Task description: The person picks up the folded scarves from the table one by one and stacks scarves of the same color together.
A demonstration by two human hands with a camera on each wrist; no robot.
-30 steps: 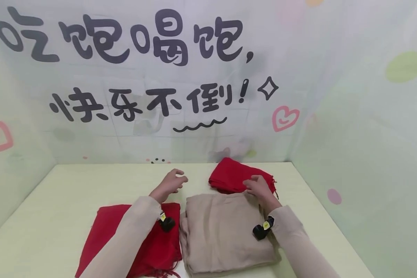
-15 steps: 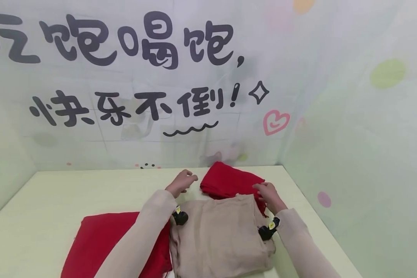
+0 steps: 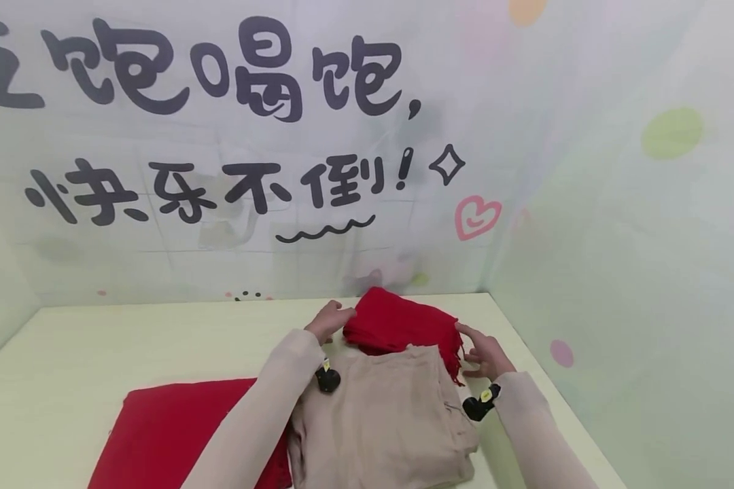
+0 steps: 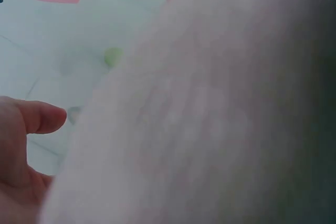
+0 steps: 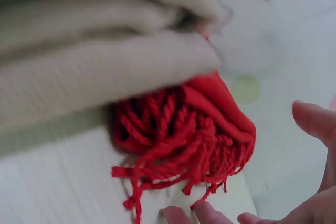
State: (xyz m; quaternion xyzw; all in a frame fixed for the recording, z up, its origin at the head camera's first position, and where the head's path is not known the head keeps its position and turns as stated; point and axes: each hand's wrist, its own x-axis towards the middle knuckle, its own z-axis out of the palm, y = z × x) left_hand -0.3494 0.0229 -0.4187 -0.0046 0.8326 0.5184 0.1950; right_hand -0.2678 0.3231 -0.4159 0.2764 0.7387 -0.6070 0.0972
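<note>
A small folded red scarf (image 3: 400,322) with a twisted fringe lies at the back of the table. My left hand (image 3: 331,322) is at its left edge; whether the fingers touch it I cannot tell. Beside the fringed right end, my right hand (image 3: 488,353) has its fingers spread; the right wrist view shows the hand (image 5: 315,182) apart from the fringe (image 5: 178,156). Just in front lies a folded beige cloth (image 3: 379,414), close against the scarf. In the left wrist view, pale blurred fabric (image 4: 178,119) covers most of the picture, leaving part of the hand (image 4: 18,150) visible.
A larger folded red cloth (image 3: 171,428) lies at the front left, partly under my left sleeve (image 3: 263,401). The pale table (image 3: 116,346) ends at a printed back wall (image 3: 159,272) and a side wall (image 3: 648,305) on the right.
Both hands have moved forward, the right also outward, to either side of the small red scarf. The head view has turned slightly right. The cloths appear to lie as before.
</note>
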